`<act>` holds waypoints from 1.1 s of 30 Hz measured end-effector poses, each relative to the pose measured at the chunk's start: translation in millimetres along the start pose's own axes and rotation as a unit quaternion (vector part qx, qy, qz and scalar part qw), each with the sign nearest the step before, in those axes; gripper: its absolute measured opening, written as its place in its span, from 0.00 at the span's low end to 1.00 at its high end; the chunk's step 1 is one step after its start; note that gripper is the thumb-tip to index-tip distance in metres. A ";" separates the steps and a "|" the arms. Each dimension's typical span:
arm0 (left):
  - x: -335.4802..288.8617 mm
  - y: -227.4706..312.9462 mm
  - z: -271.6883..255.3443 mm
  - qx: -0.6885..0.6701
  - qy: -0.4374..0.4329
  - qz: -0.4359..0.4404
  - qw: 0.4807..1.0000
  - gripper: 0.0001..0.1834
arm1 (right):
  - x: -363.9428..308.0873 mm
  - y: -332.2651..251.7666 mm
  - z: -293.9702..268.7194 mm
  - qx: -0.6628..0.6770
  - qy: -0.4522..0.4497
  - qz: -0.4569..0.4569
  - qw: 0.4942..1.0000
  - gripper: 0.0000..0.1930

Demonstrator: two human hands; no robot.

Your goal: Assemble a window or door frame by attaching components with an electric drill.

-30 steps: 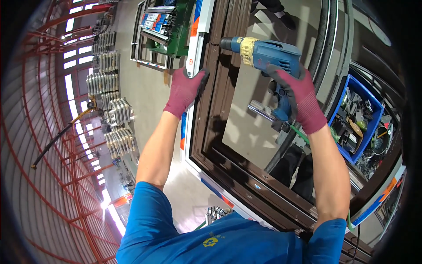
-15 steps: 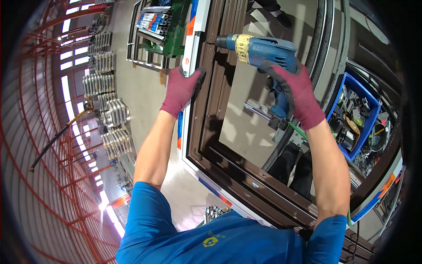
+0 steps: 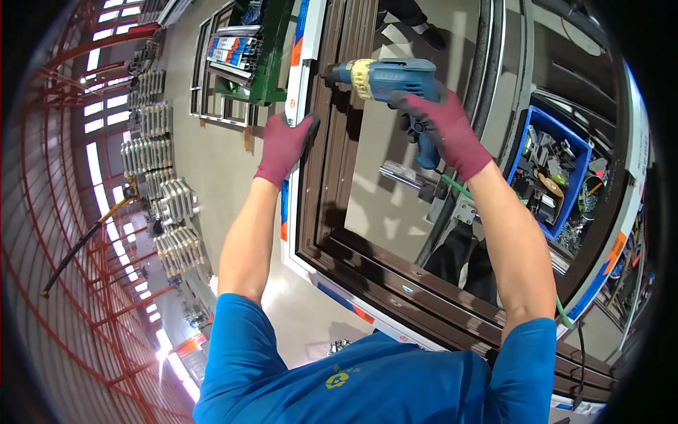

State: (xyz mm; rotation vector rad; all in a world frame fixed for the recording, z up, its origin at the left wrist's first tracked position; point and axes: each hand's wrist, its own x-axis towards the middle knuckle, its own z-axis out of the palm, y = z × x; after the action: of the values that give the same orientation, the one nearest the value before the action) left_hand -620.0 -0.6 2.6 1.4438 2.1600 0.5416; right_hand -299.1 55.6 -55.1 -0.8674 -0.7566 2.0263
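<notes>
A blue power drill point(image 3: 395, 76) with yellow tape round its front is gripped by its handle in my right hand point(image 3: 445, 126), which wears a maroon and dark grey glove. The drill lies level, its chuck pointing left at the inner side of the brown window frame point(image 3: 342, 141). Whether the tip touches the frame I cannot tell. My left hand point(image 3: 284, 145), gloved alike, is wrapped over the frame's outer left edge, which carries white protective film. Thumb and fingers straddle that edge.
To the right, a blue bin point(image 3: 554, 169) holds many metal fittings. A green cart point(image 3: 272, 74) with stacked profiles stands beyond my left hand. Metal rails point(image 3: 487, 78) run beneath the frame, and a green hose point(image 3: 459, 187) passes near my right wrist. Another person's shoe point(image 3: 433, 37) shows at the top.
My right hand and the drill have shifted left in the picture, with the chuck now closer over the frame's side. The whole view has moved slightly; my left hand keeps its hold.
</notes>
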 end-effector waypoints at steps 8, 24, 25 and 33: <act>-20.2 2.0 0.0 0.095 0.044 0.035 0.994 0.27 | -103.8 -48.1 -10.8 -0.057 0.073 -0.007 0.996 0.26; -196.0 129.0 81.8 0.002 0.109 0.264 0.958 0.41 | -619.2 -193.2 -340.3 -0.259 0.464 -0.112 0.840 0.40; -233.3 159.2 104.9 0.023 0.056 0.245 0.968 0.41 | -613.8 -182.0 -371.8 -0.197 0.375 -0.141 0.895 0.36; -425.6 378.5 323.8 -0.135 -0.211 0.091 0.964 0.57 | -423.3 -46.3 -493.8 0.089 0.272 0.039 0.957 0.31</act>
State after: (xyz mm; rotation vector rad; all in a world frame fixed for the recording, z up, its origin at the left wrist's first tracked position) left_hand -10.6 -239.7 30.2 1.4559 1.5700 0.5148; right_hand 299.2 -171.9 -179.3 -1.2841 -0.2307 1.7571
